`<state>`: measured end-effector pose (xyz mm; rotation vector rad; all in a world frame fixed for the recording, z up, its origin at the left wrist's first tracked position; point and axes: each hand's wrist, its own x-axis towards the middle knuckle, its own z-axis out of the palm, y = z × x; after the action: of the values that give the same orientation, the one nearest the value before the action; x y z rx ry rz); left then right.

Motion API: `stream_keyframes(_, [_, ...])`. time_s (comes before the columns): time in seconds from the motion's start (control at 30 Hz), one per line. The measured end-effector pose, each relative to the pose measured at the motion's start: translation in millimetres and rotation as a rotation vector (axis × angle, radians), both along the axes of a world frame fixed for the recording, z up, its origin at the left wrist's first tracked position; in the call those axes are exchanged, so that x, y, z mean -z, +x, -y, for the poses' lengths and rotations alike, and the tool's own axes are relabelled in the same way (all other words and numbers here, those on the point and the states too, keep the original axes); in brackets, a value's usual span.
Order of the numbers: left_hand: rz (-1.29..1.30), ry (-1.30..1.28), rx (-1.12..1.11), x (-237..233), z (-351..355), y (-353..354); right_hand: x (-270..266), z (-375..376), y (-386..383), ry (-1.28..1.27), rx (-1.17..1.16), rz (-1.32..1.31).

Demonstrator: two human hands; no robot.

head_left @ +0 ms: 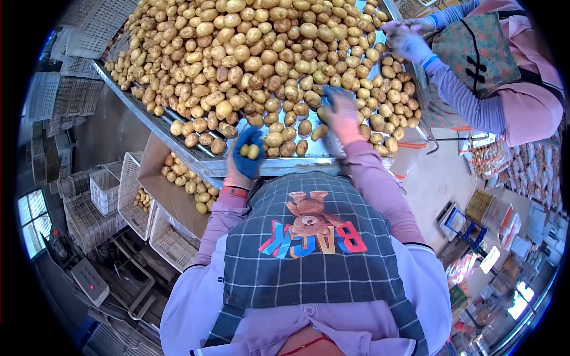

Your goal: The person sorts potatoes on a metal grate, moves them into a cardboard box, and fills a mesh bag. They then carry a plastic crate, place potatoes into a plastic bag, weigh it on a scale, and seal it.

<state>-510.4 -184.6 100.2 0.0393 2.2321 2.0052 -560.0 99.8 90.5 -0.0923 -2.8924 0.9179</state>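
A large heap of potatoes (237,53) covers the metal sorting table (196,160). My left hand (248,155), in a blue glove, is at the table's near edge with its palm up, its fingers curled round two small potatoes (249,151). Further right, my right hand (339,107) reaches over the table among the loose potatoes; its blue-gloved fingers are smeared by motion, and whether they hold anything cannot be made out. Single potatoes (304,127) lie spread on the metal between my hands.
At the right edge of the table a co-worker's gloved hands (409,44) are over the potatoes. Below left stand a cardboard box with potatoes (202,196) and white plastic crates (133,196). Filled net bags (487,157) lie on the floor to the right.
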Motion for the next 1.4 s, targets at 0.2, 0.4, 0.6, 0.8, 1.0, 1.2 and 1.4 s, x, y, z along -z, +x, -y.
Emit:
stream_keyframes(0.2, [0.101, 0.140, -0.513, -7.5, 68.7, -55.3, 14.5, 11.0, 36.1, 0.231, -0.770, -0.005])
stream_keyframes(0.4, [0.030, -0.700, -0.205, -1.0, 11.2, -78.0, -16.7, -70.5, -8.0, 0.306, -0.238, 0.411])
stream_keyframes(0.6, [-0.145, -0.840, 0.586, -4.6, -80.1, -47.4, 6.7, 13.4, -95.0, 0.212, -0.113, -0.053])
stream_keyframes(0.8, [-0.017, -0.350, -0.099, -10.8, 21.1, -77.5, -9.0, -44.4, -29.2, 0.281, -0.615, 0.253])
stream_keyframes(1.0, [0.091, -0.127, -0.538, 0.4, 111.7, -105.1, -65.9, -57.5, -179.2, 0.089, -0.091, 0.048])
stream_keyframes(1.2, [-0.057, -0.187, -0.278, -38.8, 4.1, -139.0, -15.3, 0.0, -205.5, 0.227, 0.005, 0.209])
stream_keyframes(1.4, [-0.060, 0.026, -0.246, -31.8, -15.2, -168.1, 36.0, -45.0, -130.8, -0.449, 0.106, 0.325])
